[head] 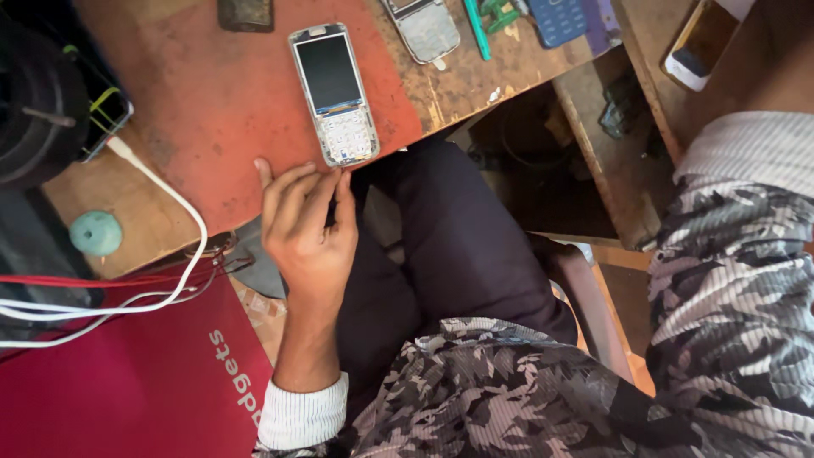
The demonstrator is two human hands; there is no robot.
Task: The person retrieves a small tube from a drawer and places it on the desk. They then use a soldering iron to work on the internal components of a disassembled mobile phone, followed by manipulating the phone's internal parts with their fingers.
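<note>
The left hand (pixel 305 225) hangs loosely curled and holding nothing at the near edge of the worktop (pixel 212 110), its fingertips just short of the keypad phone (pixel 333 93) lying face up beyond them, with another opened handset (pixel 424 30) farther back.

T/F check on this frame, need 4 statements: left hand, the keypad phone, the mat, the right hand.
1. The left hand rests at the edge of the red mat. True.
2. The keypad phone lies screen down. False: its dark screen and keypad face up.
3. The left hand grips the phone. False: the fingertips lie just below it, holding nothing.
4. The right hand is out of view. True: only a patterned sleeve shows.
</note>
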